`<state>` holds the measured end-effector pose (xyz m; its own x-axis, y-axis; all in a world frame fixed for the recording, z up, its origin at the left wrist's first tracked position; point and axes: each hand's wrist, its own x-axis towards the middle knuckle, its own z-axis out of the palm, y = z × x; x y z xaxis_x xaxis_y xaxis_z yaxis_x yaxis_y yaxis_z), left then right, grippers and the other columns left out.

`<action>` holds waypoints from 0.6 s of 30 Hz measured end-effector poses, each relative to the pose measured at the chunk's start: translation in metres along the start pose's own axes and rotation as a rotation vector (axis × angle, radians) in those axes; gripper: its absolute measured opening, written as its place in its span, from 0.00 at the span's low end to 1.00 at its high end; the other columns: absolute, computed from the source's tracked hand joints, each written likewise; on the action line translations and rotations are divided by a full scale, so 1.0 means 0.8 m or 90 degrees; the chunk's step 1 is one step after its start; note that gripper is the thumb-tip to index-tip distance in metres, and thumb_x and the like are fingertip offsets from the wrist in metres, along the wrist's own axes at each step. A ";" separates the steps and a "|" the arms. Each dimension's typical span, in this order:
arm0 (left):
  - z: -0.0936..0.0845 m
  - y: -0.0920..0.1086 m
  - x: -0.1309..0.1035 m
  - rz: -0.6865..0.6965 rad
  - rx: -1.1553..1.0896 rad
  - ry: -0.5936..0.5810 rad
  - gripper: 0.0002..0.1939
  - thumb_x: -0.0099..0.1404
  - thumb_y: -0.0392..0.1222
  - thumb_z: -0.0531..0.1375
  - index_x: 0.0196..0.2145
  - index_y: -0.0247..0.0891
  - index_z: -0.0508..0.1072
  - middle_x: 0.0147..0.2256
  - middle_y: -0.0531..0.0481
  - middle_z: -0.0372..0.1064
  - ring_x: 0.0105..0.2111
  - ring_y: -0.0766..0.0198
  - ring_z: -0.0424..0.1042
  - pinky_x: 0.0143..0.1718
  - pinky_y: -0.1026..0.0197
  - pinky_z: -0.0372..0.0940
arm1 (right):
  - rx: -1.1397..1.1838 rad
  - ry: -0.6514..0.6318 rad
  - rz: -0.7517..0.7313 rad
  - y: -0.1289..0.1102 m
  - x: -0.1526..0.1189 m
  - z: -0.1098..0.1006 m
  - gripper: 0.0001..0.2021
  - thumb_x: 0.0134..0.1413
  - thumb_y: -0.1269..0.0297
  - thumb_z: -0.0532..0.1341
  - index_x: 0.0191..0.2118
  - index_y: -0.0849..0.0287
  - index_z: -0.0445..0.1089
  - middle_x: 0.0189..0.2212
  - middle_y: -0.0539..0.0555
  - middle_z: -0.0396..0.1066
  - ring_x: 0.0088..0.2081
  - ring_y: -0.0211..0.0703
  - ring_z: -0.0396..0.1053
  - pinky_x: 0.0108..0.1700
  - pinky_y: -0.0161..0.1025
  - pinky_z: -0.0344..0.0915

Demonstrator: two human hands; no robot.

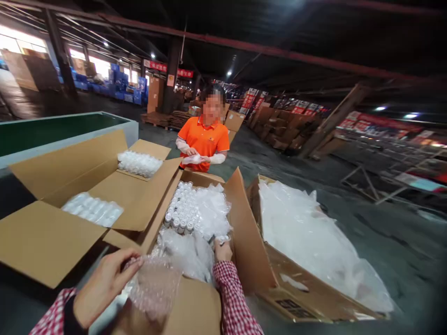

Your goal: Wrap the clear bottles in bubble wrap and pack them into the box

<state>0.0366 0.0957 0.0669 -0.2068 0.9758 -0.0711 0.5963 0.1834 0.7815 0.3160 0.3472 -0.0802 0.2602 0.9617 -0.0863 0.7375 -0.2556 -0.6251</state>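
Note:
My left hand is closed, thumb against fingers, on the edge of a clear bubble wrap bag that hangs over the near flap of a cardboard box. Inside that box my right hand is closed around small white bottles at the right wall; its fingertips are partly hidden. Rows of similar white-capped bottles stand upright farther back in the box. Crumpled clear plastic lies beside my right hand, and more plastic covers some bottles.
To the left, an open carton holds wrapped white packs. On the right stands a box heaped with clear plastic bags. A co-worker in an orange shirt holds a plastic bag opposite me. A green conveyor is at left.

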 end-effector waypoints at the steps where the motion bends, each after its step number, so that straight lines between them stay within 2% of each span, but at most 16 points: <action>1: 0.000 0.002 0.002 0.014 0.004 0.008 0.18 0.65 0.55 0.48 0.33 0.41 0.71 0.30 0.51 0.71 0.31 0.62 0.70 0.33 0.66 0.62 | 0.009 0.008 0.007 0.005 -0.009 -0.010 0.19 0.56 0.56 0.55 0.44 0.70 0.67 0.39 0.67 0.72 0.41 0.54 0.71 0.43 0.47 0.65; 3: 0.003 0.003 0.006 0.047 0.037 0.018 0.18 0.66 0.52 0.48 0.35 0.40 0.73 0.33 0.49 0.73 0.34 0.60 0.71 0.37 0.64 0.62 | 0.086 0.035 -0.018 0.012 -0.040 -0.037 0.24 0.56 0.52 0.52 0.48 0.70 0.64 0.42 0.68 0.72 0.43 0.55 0.70 0.44 0.46 0.64; 6: 0.014 0.007 0.010 0.069 0.109 0.017 0.19 0.66 0.51 0.47 0.32 0.38 0.73 0.30 0.47 0.72 0.32 0.59 0.70 0.35 0.62 0.60 | 0.392 0.054 -0.187 -0.001 -0.112 -0.090 0.27 0.54 0.48 0.55 0.52 0.64 0.62 0.47 0.63 0.70 0.46 0.50 0.69 0.47 0.44 0.65; 8: 0.021 0.014 0.009 0.072 0.143 0.009 0.21 0.66 0.51 0.46 0.28 0.38 0.72 0.27 0.48 0.71 0.30 0.59 0.69 0.33 0.61 0.58 | 0.540 -0.008 -0.328 -0.026 -0.169 -0.121 0.24 0.53 0.53 0.59 0.52 0.62 0.62 0.48 0.61 0.70 0.47 0.48 0.68 0.50 0.44 0.64; 11: 0.027 0.029 0.001 0.093 0.140 0.006 0.22 0.67 0.51 0.45 0.26 0.37 0.70 0.24 0.50 0.69 0.27 0.60 0.68 0.30 0.62 0.56 | 0.533 -0.148 -0.528 -0.068 -0.242 -0.146 0.17 0.57 0.57 0.57 0.49 0.58 0.64 0.46 0.58 0.70 0.47 0.47 0.69 0.49 0.42 0.65; 14: 0.026 0.038 -0.013 0.107 0.099 0.032 0.23 0.68 0.52 0.43 0.25 0.37 0.68 0.23 0.51 0.67 0.25 0.62 0.67 0.29 0.63 0.55 | 0.381 -0.261 -0.633 -0.079 -0.284 -0.135 0.16 0.59 0.61 0.54 0.53 0.55 0.62 0.48 0.56 0.70 0.47 0.45 0.69 0.49 0.39 0.66; 16: 0.025 0.039 -0.025 0.113 0.077 0.045 0.23 0.68 0.52 0.43 0.23 0.37 0.66 0.22 0.52 0.66 0.25 0.62 0.66 0.28 0.64 0.54 | 0.272 -0.272 -0.676 -0.067 -0.293 -0.110 0.19 0.60 0.63 0.53 0.56 0.54 0.59 0.50 0.56 0.69 0.49 0.45 0.69 0.50 0.38 0.66; 18: 0.027 0.037 -0.037 0.129 0.057 0.043 0.23 0.68 0.51 0.43 0.22 0.37 0.66 0.22 0.51 0.66 0.25 0.63 0.66 0.27 0.64 0.54 | 0.192 -0.247 -0.738 -0.050 -0.291 -0.077 0.22 0.59 0.63 0.53 0.59 0.54 0.57 0.52 0.57 0.69 0.50 0.47 0.68 0.51 0.39 0.66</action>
<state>0.0774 0.0751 0.0788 -0.1264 0.9840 0.1257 0.6969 -0.0021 0.7171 0.2641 0.1279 0.0126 -0.6817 0.5841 0.4406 0.2251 0.7404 -0.6333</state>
